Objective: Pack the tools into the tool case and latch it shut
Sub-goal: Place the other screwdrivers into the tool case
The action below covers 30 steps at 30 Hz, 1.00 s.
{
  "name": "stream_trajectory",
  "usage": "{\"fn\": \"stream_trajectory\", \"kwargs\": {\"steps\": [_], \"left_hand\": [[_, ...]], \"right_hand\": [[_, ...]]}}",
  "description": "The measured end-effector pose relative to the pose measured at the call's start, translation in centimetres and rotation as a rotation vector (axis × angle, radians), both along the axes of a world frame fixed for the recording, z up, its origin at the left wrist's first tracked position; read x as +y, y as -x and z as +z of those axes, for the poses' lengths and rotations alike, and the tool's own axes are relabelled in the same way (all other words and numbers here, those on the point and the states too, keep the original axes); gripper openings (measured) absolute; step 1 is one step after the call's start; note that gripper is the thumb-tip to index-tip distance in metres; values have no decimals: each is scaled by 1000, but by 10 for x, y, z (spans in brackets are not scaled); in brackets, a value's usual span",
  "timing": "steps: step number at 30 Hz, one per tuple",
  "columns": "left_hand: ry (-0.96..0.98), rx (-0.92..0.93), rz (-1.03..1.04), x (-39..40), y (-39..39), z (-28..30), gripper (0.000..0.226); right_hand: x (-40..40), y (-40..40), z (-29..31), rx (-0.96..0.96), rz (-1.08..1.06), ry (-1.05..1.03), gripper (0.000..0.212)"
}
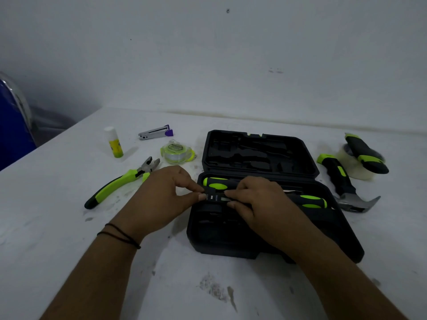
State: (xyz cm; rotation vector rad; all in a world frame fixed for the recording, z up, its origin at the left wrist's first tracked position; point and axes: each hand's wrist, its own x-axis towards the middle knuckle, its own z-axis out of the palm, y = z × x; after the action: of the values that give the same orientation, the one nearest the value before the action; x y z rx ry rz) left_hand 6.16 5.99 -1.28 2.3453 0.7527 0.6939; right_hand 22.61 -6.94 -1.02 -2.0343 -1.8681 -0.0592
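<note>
Case (258, 232): black, open, lying flat on the white surface (69, 227); lid (258, 153) tipped back on the far side, its moulded recesses bare.
Base tray: two screwdrivers with green-and-black handles lie in the far rows; one handle (216, 182) at the left end, the other (312, 200) at the right end.
Small part (213, 197): dark strip with pale marks, held over the left end of the tray, just nearer than the left handle; what it is cannot be told.
Left grip (161, 192): narrow; thumb and forefinger pinch the left end of the small part; the hand sits over the surface just left of the case wall.
Right grip (256, 199): narrow; fingertips close on the right end of the small part; the hand lies over the tray and hides its middle.
Part relative to grips: between the two hands, touching both sets of fingertips.
Pliers (120, 181): on the surface, left of the case, jaws pointing away.
Tape measure (176, 154): clear and green, beyond the left hand, near the lid's left corner.
Hammer (342, 183): right of the case, head toward the near side.
Knife (365, 153): green and black, resting on a tape roll (353, 167) beyond the hammer.
Glue stick (114, 142): upright, far left.
Stapler (157, 132): beyond the tape measure.
</note>
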Motion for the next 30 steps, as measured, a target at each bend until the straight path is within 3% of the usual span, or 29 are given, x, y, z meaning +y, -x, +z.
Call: {"fn": "stream_trajectory", "kwargs": {"steps": [11, 17, 22, 25, 28, 30], "left_hand": [[-128, 65, -3, -5, -2, 5, 16], [-193, 133, 1, -9, -4, 7, 16], [-126, 93, 11, -8, -4, 2, 7], [-80, 51, 7, -9, -2, 0, 7], [-160, -7, 2, -10, -4, 0, 23], [-187, -49, -13, -14, -8, 0, 29]], "right_hand": [[2, 2, -1, -51, -8, 60, 35], [6, 5, -6, -175, -42, -5, 17], [6, 6, -6, -158, -83, 3, 21], [-1, 7, -5, -39, -117, -25, 30], [-12, 0, -4, 60, -152, -79, 45], [-19, -9, 0, 51, -212, -109, 38]]}}
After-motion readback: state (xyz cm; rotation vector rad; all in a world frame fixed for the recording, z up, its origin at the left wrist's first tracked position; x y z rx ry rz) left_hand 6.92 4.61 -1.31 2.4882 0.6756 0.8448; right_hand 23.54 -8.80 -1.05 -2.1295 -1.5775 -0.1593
